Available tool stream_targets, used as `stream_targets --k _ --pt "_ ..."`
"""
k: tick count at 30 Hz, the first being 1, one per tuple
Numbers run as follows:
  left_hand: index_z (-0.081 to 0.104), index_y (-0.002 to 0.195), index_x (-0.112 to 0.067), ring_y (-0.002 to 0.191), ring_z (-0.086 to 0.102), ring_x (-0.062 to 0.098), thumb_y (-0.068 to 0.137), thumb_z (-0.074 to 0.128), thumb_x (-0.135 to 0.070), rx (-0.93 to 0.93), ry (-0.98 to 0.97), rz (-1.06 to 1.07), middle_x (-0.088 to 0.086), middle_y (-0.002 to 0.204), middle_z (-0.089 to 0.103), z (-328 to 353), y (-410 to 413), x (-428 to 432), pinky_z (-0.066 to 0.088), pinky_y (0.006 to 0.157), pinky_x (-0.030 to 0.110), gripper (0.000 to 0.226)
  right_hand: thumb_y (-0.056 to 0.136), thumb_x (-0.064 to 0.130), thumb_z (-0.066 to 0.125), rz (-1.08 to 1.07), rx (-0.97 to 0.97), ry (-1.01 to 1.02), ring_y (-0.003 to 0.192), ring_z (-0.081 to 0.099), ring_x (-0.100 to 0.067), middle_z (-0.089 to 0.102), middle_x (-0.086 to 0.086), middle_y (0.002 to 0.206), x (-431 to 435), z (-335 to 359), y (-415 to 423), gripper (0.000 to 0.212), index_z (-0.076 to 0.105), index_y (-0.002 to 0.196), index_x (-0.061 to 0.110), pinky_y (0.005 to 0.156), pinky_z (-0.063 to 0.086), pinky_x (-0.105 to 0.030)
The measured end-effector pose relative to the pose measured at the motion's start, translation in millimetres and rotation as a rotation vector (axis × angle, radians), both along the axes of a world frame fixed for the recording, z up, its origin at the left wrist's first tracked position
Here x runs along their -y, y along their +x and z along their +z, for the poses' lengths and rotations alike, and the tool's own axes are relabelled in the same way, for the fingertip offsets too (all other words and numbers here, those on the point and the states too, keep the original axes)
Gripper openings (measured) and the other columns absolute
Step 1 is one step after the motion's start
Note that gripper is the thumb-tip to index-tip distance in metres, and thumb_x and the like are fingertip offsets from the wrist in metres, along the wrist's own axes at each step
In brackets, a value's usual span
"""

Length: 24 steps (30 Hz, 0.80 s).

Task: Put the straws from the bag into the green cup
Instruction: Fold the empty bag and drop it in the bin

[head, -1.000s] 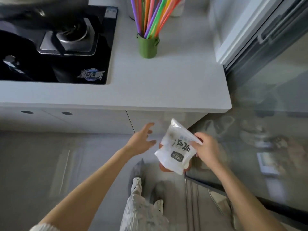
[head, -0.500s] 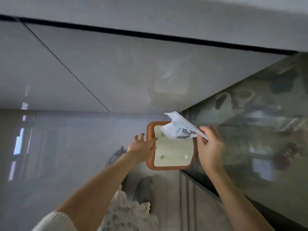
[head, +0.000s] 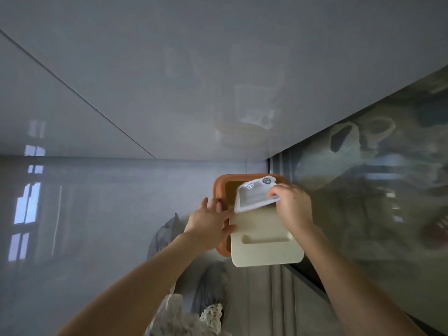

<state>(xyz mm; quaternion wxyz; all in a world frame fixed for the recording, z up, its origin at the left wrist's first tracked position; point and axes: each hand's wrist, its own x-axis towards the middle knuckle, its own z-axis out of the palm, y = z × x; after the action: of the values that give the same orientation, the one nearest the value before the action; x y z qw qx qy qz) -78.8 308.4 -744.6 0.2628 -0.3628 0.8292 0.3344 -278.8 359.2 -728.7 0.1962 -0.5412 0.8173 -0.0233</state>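
A glossy grey floor (head: 97, 214) and pale cabinet fronts (head: 194, 81) are seen, with a dark reflective glass panel (head: 375, 190) at right. An orange-rimmed bin (head: 219, 190) with a cream lid (head: 264, 248) is viewed from above. The white bag (head: 254, 196) is pinched in the closed right hand (head: 293, 207) over the bin opening. The left hand (head: 209, 220) is spread open against the lid's edge. Bag contents cannot be made out; the green cup lies outside the frame.

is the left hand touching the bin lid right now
Touching. The head view shows the left hand on the left edge of the cream lid, thumb lying over it, with no gap, while the right hand holds the bag above.
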Motion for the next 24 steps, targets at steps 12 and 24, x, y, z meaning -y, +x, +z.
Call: stream_targets --k 12,24 --pt "0.024 0.138 -0.037 0.136 0.018 0.038 0.090 0.040 -0.052 -0.070 -0.027 0.041 0.011 0.149 0.026 -13 13 -23 0.034 0.105 0.056 0.053 0.078 0.010 0.060 0.079 -0.183 0.371 0.107 0.054 -0.030 0.063 -0.004 0.112 22 -24 11 0.041 0.063 0.116 0.024 0.077 0.048 -0.033" --pt "0.013 0.141 -0.038 0.139 0.012 0.042 0.092 0.045 -0.044 -0.051 -0.120 0.031 0.011 0.153 0.018 -12 9 -16 0.023 0.110 0.058 0.059 0.086 0.010 0.047 0.018 -0.193 0.209 0.103 0.058 -0.026 0.070 -0.004 0.091 11 0 19 0.022 0.068 0.087 0.013 0.083 0.041 -0.036"
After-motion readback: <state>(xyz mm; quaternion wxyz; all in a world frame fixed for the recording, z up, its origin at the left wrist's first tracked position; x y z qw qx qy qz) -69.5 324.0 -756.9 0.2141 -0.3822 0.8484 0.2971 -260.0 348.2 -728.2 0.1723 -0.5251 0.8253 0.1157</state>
